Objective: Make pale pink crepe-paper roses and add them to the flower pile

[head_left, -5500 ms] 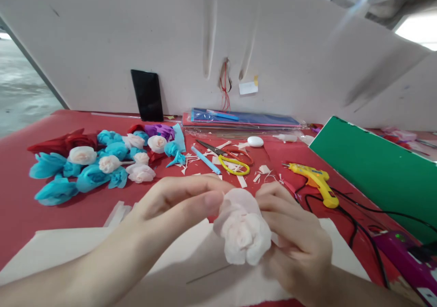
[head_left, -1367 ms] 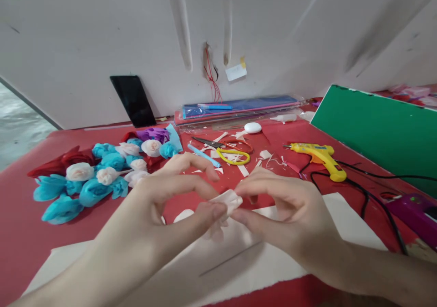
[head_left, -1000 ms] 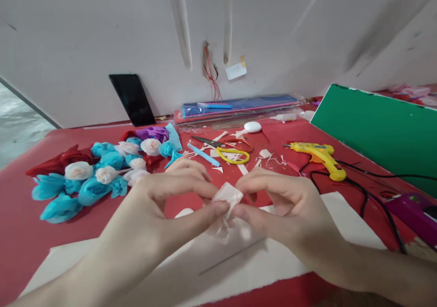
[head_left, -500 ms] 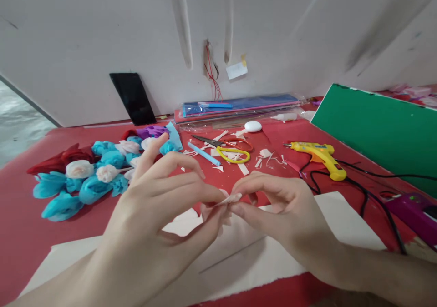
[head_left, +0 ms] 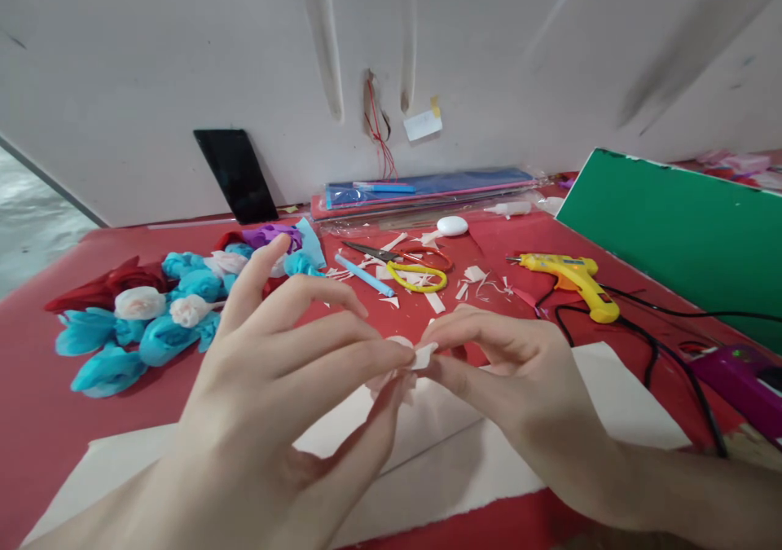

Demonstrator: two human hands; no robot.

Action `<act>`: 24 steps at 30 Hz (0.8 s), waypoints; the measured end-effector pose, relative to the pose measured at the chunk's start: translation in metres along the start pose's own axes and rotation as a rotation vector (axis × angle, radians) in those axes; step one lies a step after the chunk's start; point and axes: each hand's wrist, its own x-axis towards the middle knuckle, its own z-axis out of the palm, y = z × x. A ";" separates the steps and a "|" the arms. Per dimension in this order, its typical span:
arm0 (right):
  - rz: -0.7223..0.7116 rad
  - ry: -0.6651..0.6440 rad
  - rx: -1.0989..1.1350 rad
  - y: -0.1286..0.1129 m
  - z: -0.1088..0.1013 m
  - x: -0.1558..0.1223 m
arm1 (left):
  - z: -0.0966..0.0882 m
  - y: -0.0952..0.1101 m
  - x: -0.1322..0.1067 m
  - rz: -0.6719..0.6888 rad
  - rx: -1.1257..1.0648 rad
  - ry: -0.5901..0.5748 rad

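Between my two hands is a small pale pink crepe paper flower, partly hidden by fingers. My left hand pinches it between thumb and fingers, the index finger raised. The fingertips of my right hand pinch a pale paper edge at the flower's right side. Beneath both hands lies a pale paper sheet with a dark line across it. Past my fingers are scissors with one yellow and one red handle, and a light blue pen among pale paper scraps.
Blue and white paper flowers are heaped at left beside red ones. A yellow glue gun with a black cord lies at right, near a green board. A black tablet leans on the wall. Wrapped paper packs lie behind.
My left hand has shifted slightly, its index finger moving left. The pale paper edge between my fingertips has turned and shows more of its face. Both hands keep their pinch.
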 end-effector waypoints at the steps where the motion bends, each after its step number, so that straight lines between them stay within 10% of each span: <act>1: 0.002 0.015 0.013 0.000 0.000 -0.001 | 0.001 0.001 0.000 0.017 0.026 -0.015; 15: 0.184 0.052 0.077 0.002 0.008 -0.006 | 0.003 -0.004 -0.002 0.175 0.189 0.001; 24: 0.270 -0.166 0.051 -0.003 -0.005 0.010 | -0.002 -0.006 -0.006 0.267 0.276 0.046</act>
